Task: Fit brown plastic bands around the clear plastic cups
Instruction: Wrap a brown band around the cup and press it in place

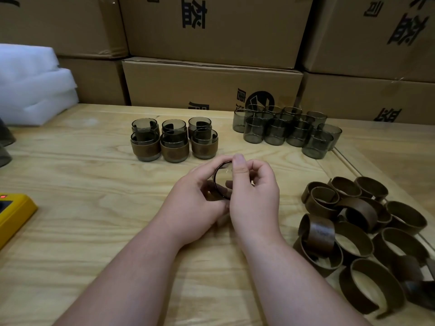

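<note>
Both hands meet over the middle of the wooden table (94, 208). My left hand (197, 203) and my right hand (254, 196) hold one clear cup (222, 180) on its side between them, rim toward me; whether a band is on it I cannot tell. Several cups wearing brown bands (174, 141) stand in two rows behind the hands. A cluster of bare smoky clear cups (287, 130) stands at the back right. A heap of loose brown bands (360, 236) lies at the right.
Stacked cardboard boxes (211, 83) wall off the back of the table. White foam sheets (33, 85) lie at the far left, and a yellow device (11, 215) sits at the left edge. A seam in the tabletop (348, 165) runs along the right.
</note>
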The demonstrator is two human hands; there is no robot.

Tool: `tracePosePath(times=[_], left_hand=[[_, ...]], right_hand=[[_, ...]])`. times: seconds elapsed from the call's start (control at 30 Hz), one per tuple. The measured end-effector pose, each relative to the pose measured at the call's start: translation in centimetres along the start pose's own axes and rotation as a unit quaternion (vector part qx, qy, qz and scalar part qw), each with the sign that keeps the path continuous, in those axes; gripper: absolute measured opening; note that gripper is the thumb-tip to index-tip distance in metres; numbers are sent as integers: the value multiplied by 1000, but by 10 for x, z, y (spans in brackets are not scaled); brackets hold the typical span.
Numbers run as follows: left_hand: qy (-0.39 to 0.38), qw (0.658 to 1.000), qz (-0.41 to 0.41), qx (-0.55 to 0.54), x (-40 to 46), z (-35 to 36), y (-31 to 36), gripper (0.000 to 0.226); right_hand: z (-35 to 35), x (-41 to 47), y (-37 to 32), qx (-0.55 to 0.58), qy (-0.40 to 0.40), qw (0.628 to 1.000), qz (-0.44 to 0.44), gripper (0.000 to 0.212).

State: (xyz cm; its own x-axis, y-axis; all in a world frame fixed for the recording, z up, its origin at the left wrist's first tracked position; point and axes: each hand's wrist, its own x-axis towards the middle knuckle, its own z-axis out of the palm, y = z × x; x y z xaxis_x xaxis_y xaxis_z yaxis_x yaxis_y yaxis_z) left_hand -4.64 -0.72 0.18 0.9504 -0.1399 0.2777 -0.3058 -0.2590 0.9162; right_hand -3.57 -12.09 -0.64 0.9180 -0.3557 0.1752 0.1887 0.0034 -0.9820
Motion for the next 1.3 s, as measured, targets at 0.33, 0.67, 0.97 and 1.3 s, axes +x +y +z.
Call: tracePosePath(times=[0.33, 0.67, 0.97, 1.3], left_hand=[[39, 998, -3, -43, 3, 1, -6, 75], [84, 994, -7, -72, 6, -1, -8, 71], [112, 989, -6, -96, 7, -3, -11, 65], [112, 979, -9, -171, 7, -4, -8, 83]], right_hand=[[2, 1, -3, 71, -12, 997, 33, 21], [5, -7, -3, 50, -128, 990, -21, 44], [6, -9, -4, 46, -167, 985, -18, 46], [7, -10, -10, 76, -99, 992, 1, 27]])
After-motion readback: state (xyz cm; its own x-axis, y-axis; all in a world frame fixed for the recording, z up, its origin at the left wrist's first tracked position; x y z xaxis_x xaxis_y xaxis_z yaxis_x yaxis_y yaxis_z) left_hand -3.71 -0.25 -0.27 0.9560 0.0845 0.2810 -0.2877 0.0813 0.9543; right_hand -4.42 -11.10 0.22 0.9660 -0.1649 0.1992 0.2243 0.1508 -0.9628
